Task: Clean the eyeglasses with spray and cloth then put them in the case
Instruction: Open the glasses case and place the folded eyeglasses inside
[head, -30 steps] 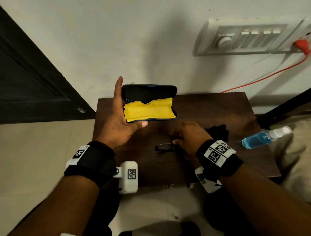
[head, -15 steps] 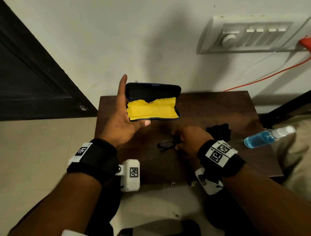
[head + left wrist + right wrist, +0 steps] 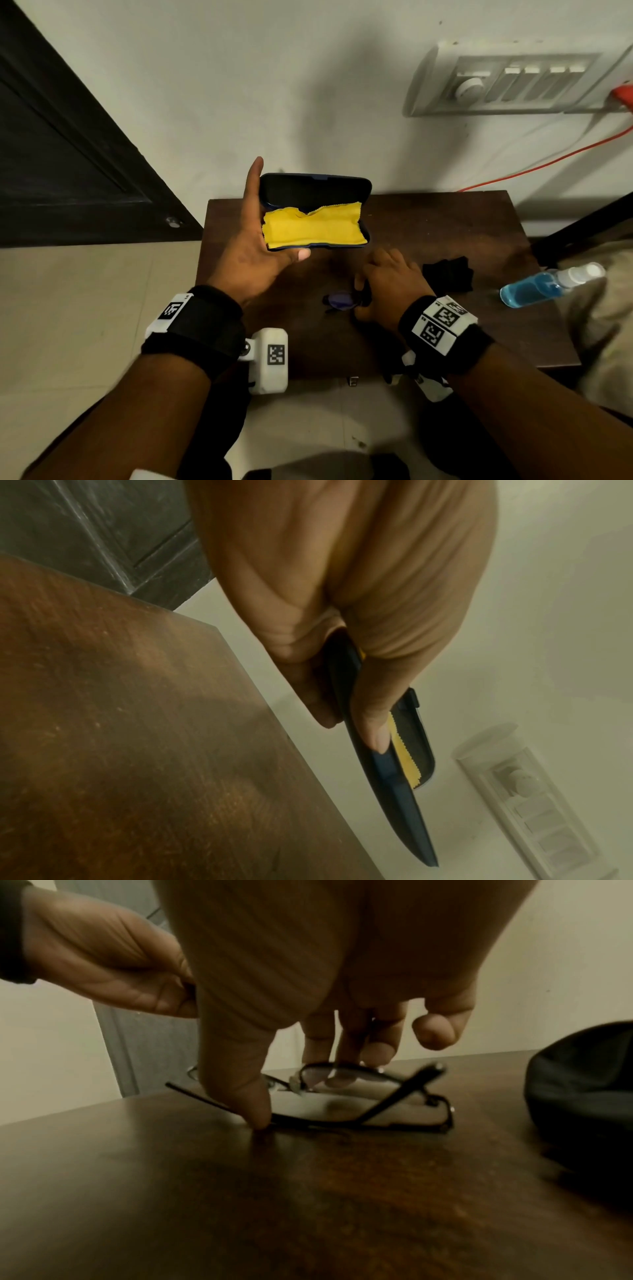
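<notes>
My left hand (image 3: 270, 246) holds up a dark blue eyeglass case (image 3: 315, 192) at its left end, above the back of the table. The case is open, and a yellow cloth (image 3: 311, 229) lies in its lower half. In the left wrist view the thumb (image 3: 373, 718) presses on the case's rim (image 3: 387, 783). Folded black-framed eyeglasses (image 3: 342, 300) lie on the table. My right hand (image 3: 387, 284) reaches down over them. Its thumb (image 3: 246, 1091) is against the near temple and the fingers curl behind the far lens of the eyeglasses (image 3: 342, 1104).
The brown wooden table (image 3: 428, 226) stands against a white wall. On it, right of my right hand, lie a crumpled black cloth (image 3: 448, 277) and a blue spray bottle (image 3: 537, 289) on its side at the right edge. A dark door (image 3: 68, 154) is at the left.
My right hand has closed a little tighter round the eyeglasses, which still lie on the table. The left hand keeps the open case in the same place.
</notes>
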